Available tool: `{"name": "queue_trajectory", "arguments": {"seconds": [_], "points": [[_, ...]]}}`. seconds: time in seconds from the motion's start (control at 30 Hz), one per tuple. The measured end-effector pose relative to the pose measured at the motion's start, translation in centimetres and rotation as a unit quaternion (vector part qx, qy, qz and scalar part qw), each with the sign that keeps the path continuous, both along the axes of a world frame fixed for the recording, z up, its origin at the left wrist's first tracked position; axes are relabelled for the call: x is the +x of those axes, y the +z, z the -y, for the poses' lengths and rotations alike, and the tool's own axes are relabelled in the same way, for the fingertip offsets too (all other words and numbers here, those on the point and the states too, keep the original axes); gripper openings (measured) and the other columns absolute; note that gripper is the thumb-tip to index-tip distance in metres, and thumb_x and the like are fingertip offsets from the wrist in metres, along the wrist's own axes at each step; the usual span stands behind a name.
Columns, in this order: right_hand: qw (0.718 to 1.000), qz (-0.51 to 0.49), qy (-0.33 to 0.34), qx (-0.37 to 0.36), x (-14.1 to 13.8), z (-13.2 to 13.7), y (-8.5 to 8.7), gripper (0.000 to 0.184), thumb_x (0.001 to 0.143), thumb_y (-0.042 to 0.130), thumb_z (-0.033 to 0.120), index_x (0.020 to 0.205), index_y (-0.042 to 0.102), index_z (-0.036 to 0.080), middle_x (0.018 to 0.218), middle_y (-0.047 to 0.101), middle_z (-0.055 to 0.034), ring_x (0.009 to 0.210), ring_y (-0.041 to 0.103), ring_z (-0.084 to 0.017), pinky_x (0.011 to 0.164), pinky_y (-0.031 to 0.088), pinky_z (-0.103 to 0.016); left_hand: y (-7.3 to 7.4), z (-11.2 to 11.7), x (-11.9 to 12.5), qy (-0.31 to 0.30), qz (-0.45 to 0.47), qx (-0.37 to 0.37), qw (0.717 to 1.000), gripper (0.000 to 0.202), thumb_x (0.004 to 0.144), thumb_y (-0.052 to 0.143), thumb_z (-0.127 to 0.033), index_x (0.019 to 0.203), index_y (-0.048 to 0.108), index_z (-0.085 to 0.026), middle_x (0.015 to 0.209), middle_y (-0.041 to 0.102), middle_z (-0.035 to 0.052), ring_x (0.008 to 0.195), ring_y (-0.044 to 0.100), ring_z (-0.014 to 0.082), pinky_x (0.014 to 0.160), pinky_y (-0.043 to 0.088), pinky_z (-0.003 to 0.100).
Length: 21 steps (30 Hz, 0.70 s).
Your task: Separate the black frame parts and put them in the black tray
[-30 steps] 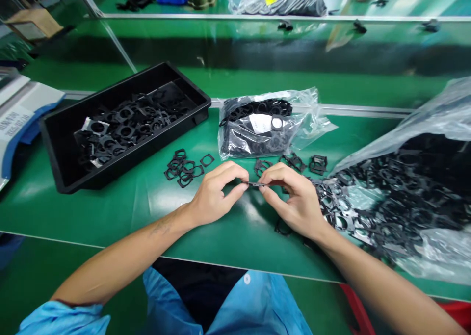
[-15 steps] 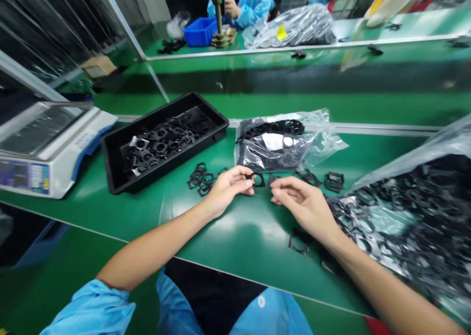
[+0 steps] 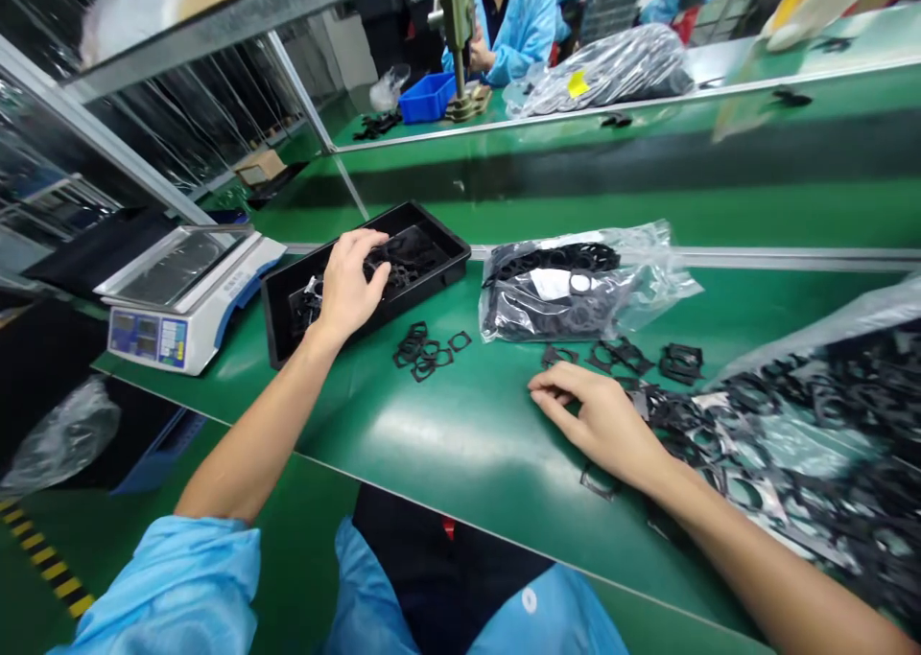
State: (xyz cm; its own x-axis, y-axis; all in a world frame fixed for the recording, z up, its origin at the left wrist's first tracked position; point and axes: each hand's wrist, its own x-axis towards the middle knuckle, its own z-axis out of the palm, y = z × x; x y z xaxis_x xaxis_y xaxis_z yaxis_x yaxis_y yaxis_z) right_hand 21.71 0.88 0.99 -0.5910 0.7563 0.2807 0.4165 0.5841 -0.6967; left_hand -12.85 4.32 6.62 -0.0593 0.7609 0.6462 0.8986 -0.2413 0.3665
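Note:
My left hand (image 3: pixel 351 289) hovers over a black plastic tray (image 3: pixel 429 287) that holds several black frame parts. Its fingers are bent down and apart from the thumb, and I see nothing between them. My right hand (image 3: pixel 601 415) rests on the green table with its fingers loosely stretched to the left and nothing in them. It lies beside loose black frame parts (image 3: pixel 619 356) and the edge of a big open plastic bag (image 3: pixel 813 415) full of such parts. A small cluster of black ring parts (image 3: pixel 424 348) lies just right of the tray.
A clear bag of black parts (image 3: pixel 568 286) lies behind my right hand. A weighing scale (image 3: pixel 179 295) stands left of the tray. Beyond a green belt, a person in a blue coat (image 3: pixel 518 22) works at a hand press (image 3: pixel 460 32) near a blue bin (image 3: pixel 426 97).
My left hand has carried the black part from the middle of the table up and left to the tray. My right hand stayed and flattened on the table. The view tilted up.

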Motion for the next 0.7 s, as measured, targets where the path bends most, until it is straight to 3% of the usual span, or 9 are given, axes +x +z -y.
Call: {"name": "queue_trajectory", "arguments": {"seconds": [0.1,0.17,0.27,0.33,0.43,0.5,0.63,0.7], "points": [[1.0,0.008,0.005,0.01,-0.1,0.2,-0.1,0.017,0.092,0.054,0.017,0.086,0.07,0.018,0.084,0.073,-0.008,0.071,0.068,-0.02,0.068,0.053,-0.03,-1.4,3.2,2.0,-0.103,-0.071,-0.072,0.99,0.018,0.094,0.056,-0.026,0.103,0.07,-0.019,0.104,0.072,0.0069,0.099,0.066,0.0218,0.095,0.053,0.037],[1.0,0.019,0.008,0.018,-0.2,0.4,-0.1,0.016,0.092,0.054,0.016,0.087,0.069,0.018,0.084,0.073,-0.0075,0.071,0.068,-0.019,0.068,0.052,-0.03,-2.8,4.6,3.9,-0.15,-0.113,-0.143,0.972,0.017,0.096,0.056,-0.029,0.105,0.068,-0.021,0.105,0.073,0.0067,0.098,0.066,0.0224,0.094,0.053,0.038],[0.999,0.043,0.01,0.029,-0.3,0.7,0.0,0.017,0.093,0.054,0.016,0.087,0.069,0.018,0.084,0.072,-0.007,0.074,0.067,-0.019,0.07,0.052,-0.03,-4.4,4.7,6.1,-0.143,-0.157,-0.227,0.95,0.023,0.093,0.061,-0.03,0.115,0.064,-0.021,0.112,0.071,0.0087,0.102,0.064,0.026,0.092,0.052,0.04],[0.996,0.063,-0.027,0.056,-0.1,0.6,0.1,0.017,0.094,0.054,0.016,0.091,0.07,0.019,0.088,0.072,-0.0076,0.08,0.067,-0.021,0.074,0.053,-0.032,-5.0,3.9,6.9,-0.122,-0.166,-0.256,0.944,0.02,0.091,0.063,-0.028,0.11,0.063,-0.02,0.106,0.07,0.0089,0.101,0.063,0.0273,0.09,0.051,0.041],[0.973,0.13,-0.133,0.135,0.5,0.1,0.1,0.017,0.095,0.055,0.019,0.1,0.071,0.019,0.101,0.071,-0.0117,0.094,0.064,-0.027,0.081,0.053,-0.039,-5.2,2.6,7.5,-0.122,-0.161,-0.278,0.939,0.007,0.086,0.062,-0.022,0.093,0.06,-0.022,0.094,0.066,0.0065,0.094,0.062,0.0268,0.084,0.05,0.039],[0.955,0.182,-0.162,0.167,0.9,-0.3,0.0,0.015,0.093,0.058,0.02,0.101,0.072,0.018,0.106,0.069,-0.0146,0.098,0.061,-0.031,0.083,0.053,-0.043,-5.0,2.2,7.7,-0.136,-0.15,-0.288,0.936,0.009,0.083,0.062,-0.017,0.089,0.057,-0.022,0.089,0.064,0.0049,0.089,0.061,0.0258,0.08,0.049,0.038],[0.958,0.209,-0.132,0.146,1.2,-1.0,-0.4,0.01,0.091,0.061,0.019,0.093,0.07,0.018,0.103,0.067,-0.0148,0.096,0.058,-0.032,0.086,0.051,-0.046,-4.0,2.2,8.5,-0.163,-0.093,-0.281,0.941,0.019,0.08,0.061,-0.012,0.094,0.056,-0.023,0.086,0.064,0.0022,0.084,0.061,0.0222,0.076,0.047,0.034],[0.967,0.192,-0.113,0.123,1.1,-1.0,-0.5,0.009,0.091,0.06,0.017,0.087,0.068,0.018,0.101,0.067,-0.0138,0.097,0.058,-0.031,0.087,0.051,-0.046,-3.3,2.3,9.4,-0.184,-0.059,-0.259,0.946,0.014,0.082,0.06,-0.013,0.091,0.056,-0.023,0.083,0.064,0.001,0.081,0.06,0.02,0.075,0.047,0.033]]}}
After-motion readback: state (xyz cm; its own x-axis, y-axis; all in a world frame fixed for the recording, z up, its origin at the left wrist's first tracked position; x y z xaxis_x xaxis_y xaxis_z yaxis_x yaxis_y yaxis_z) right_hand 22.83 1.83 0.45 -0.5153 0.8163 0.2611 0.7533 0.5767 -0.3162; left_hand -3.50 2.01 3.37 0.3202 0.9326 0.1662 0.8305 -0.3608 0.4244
